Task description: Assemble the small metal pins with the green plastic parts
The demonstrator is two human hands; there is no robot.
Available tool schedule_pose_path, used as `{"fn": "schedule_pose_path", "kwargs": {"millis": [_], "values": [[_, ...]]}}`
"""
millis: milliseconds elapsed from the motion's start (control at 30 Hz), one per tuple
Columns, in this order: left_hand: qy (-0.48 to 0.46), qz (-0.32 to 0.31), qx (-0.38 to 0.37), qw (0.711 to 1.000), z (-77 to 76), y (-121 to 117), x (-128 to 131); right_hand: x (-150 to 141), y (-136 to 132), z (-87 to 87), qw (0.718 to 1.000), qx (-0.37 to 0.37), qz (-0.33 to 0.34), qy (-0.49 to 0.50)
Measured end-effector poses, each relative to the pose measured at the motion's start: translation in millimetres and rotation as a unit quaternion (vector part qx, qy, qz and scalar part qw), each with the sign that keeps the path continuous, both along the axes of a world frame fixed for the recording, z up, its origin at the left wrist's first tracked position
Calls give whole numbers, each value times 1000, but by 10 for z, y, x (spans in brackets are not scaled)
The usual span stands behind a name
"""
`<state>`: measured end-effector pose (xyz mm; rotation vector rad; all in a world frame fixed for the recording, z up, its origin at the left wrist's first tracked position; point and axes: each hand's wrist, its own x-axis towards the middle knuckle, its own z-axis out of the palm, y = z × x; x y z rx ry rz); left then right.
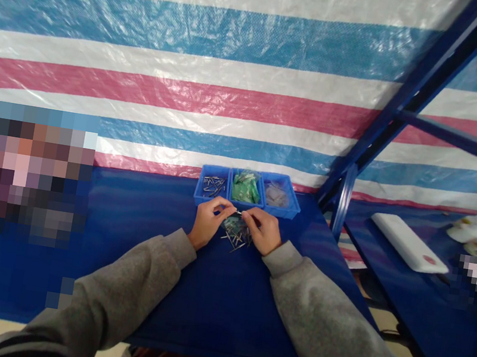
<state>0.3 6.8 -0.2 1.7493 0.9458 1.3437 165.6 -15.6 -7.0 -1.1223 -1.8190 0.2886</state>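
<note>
You pinch a small metal piece (238, 212) between the fingertips of your left hand (210, 221) and your right hand (263, 230), just in front of the middle blue bin (243, 203). That bin holds green plastic bags (246, 187). Left of it, a bin (199, 187) holds metal pins (214, 185); right of it, another (291, 212) holds clear plastic (276, 195). Nearer you than the middle bin, a loose pile of pins (236, 237) lies on the blue table (220, 296).

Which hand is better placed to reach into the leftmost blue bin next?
Probably the left hand: it is just in front of that bin, while the right hand is nearer the rightmost bin.
</note>
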Motion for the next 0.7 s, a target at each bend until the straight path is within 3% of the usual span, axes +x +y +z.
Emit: {"fn": "schedule_pose_path", "kwargs": {"millis": [167, 333, 500, 700], "values": [[-51, -27, -24, 998, 22, -50, 35, 15, 11, -26, 1000, 4, -25, 6], [-12, -41, -25, 999, 28, -66, 30, 26, 10, -20, 999, 11, -44, 20], [68, -7, 19, 997, 52, -61, 4, 31, 5, -6, 997, 24, -69, 23], [74, 12, 44, 996, 68, -57, -14, 27, 8, 3, 997, 29, -61, 35]]}}
